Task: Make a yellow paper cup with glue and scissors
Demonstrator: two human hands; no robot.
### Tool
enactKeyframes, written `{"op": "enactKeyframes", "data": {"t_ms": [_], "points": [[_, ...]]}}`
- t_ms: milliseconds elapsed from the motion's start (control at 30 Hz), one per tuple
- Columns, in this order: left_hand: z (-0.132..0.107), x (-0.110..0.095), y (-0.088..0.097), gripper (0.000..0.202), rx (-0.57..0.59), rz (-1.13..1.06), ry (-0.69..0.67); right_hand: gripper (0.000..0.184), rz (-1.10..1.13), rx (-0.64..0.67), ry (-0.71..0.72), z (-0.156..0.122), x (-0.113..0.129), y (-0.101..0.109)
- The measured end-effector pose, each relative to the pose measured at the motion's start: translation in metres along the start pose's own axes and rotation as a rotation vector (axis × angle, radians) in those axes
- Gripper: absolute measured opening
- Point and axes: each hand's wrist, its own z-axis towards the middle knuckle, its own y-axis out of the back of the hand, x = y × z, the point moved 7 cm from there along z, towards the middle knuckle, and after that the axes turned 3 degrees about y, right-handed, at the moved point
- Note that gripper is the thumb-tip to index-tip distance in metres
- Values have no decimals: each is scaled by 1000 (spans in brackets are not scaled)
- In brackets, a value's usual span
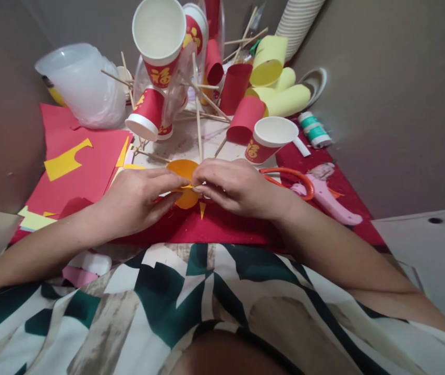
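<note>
A rounded piece of orange paper (185,200) is held between my two hands over the front part of the table. My left hand (134,200) pinches its left side, thumb below and fingers above. From the right, my right hand (238,187) pinches the same paper, fingertips close to those of the left. A raised crease or strip runs across the paper where the fingertips meet; its exact shape is partly hidden. Just below lies a small yellow paper triangle (202,210) on the red cloth. A red-and-white paper cup (263,148) stands behind my right hand.
Red paper sheets (85,177) with yellow scraps lie left. Stacked paper cups (160,57), wooden sticks (198,120), and red (246,120) and yellow paper rolls (287,101) crowd the back. Orange-handled scissors (306,182) and a pink glue gun (332,200) rest right.
</note>
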Motion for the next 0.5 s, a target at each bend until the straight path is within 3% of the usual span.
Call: {"op": "enactKeyframes", "data": {"t_ms": [167, 300, 400, 500], "points": [[-3, 0, -7, 7, -89, -84, 64, 18, 69, -20, -3, -1, -2, -2], [-3, 5, -10, 4, -169, -103, 86, 10, 214, -85, -23, -2, -6, 7], [-5, 7, -11, 5, -197, -83, 108, 17, 246, -203, -126, -4, -14, 25], [-7, 5, -11, 5, -212, -61, 98, 10, 184, -355, -233, -9, -18, 42]]}}
